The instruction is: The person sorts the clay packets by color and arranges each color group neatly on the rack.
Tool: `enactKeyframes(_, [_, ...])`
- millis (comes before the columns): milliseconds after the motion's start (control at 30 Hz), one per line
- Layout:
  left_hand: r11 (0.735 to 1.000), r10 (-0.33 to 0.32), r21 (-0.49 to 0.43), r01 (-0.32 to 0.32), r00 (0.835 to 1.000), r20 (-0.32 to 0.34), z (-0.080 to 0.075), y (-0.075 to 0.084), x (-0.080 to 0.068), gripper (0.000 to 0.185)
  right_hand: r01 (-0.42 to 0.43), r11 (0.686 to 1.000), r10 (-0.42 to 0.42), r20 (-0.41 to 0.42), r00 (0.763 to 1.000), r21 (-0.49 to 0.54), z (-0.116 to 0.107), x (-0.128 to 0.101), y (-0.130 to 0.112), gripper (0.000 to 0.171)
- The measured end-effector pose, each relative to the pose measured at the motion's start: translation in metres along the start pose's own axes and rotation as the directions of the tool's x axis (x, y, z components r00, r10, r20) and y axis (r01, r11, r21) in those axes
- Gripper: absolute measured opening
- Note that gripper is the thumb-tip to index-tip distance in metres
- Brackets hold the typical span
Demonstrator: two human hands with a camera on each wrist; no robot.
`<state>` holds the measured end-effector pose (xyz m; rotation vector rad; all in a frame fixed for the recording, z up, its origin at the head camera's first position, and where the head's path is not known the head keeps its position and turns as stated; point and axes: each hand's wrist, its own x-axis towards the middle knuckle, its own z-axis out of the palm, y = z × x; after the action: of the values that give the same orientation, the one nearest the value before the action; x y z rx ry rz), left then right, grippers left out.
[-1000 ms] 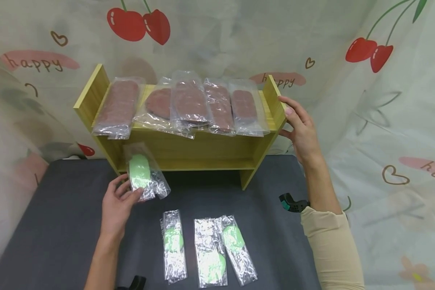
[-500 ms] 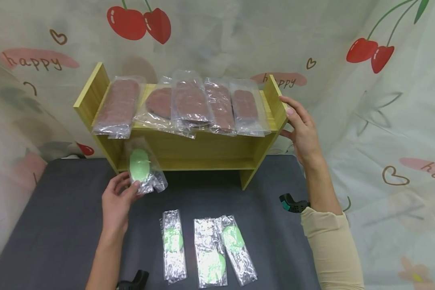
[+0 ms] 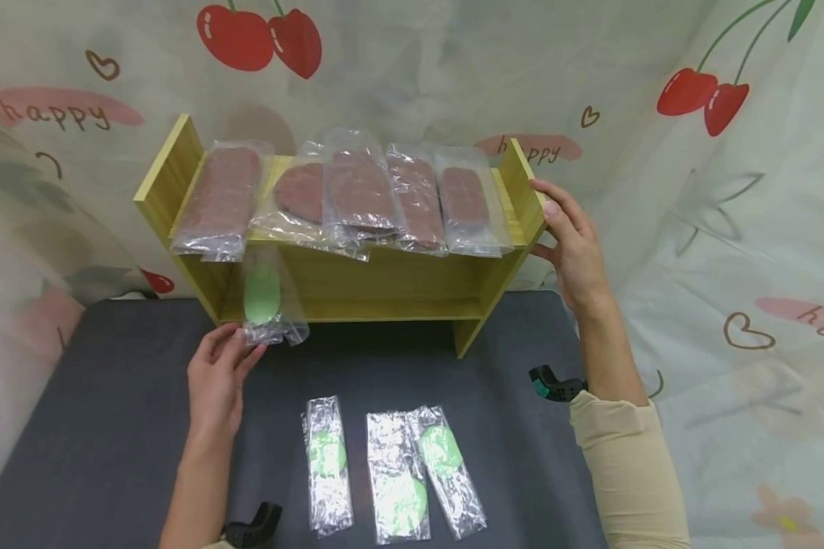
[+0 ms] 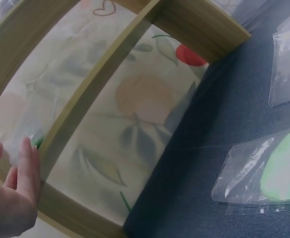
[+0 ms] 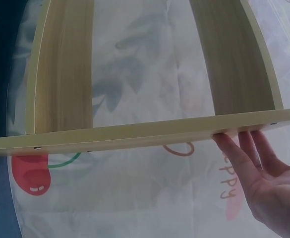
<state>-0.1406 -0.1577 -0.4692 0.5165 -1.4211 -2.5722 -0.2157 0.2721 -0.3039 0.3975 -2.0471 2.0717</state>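
cherry-print backdrop (image 3: 398, 84), dark grey tabletop (image 3: 384, 374)

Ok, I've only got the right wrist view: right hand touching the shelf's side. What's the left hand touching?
Observer: The left hand touches the near end of a green pack.
Operator: Where along the shelf?
Observer: By the left end of the lower board.
Operator: More green ones anywhere?
Observer: Yes, at least three other packs, lying on the table in front of the shelf.
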Motion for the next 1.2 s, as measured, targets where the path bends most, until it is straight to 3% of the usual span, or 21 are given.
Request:
enactKeyframes(167, [0.998, 0.009, -0.067, -0.008, 1.0, 0.023, -0.002, -0.001, 0.0, 0.033, 0.001, 1.0, -0.001, -0.007, 1.0, 0.003, 0.001, 0.0, 0.0, 0.039])
enactKeyframes(433, [1.0, 0.025, -0.004, -0.025, 0.999, -0.035, -0.004, -0.006, 0.003, 0.035, -0.002, 1.0, 0.002, -0.003, 1.0, -0.008, 0.002, 0.001, 0.002, 0.04])
enactKeyframes(700, [0.983, -0.007, 0.182, 0.004, 1.0, 0.019, -0.019, -0.013, -0.004, 0.037, -0.005, 1.0, 0.005, -0.016, 1.0, 0.0, 0.002, 0.0, 0.002, 0.039])
enactKeyframes(900, [0.947, -0.028, 0.319, 0.02, 0.999, 0.019, -0.033, -0.027, -0.015, 0.039, -0.002, 1.0, 0.002, -0.013, 1.0, 0.0, 0.001, 0.001, 0.001, 0.039])
enactKeyframes(1200, [0.899, -0.091, 0.431, 0.078, 0.996, 0.01, -0.05, -0.054, -0.037, 0.04, -0.003, 1.0, 0.003, -0.011, 1.0, 0.004, 0.001, 0.001, 0.003, 0.039])
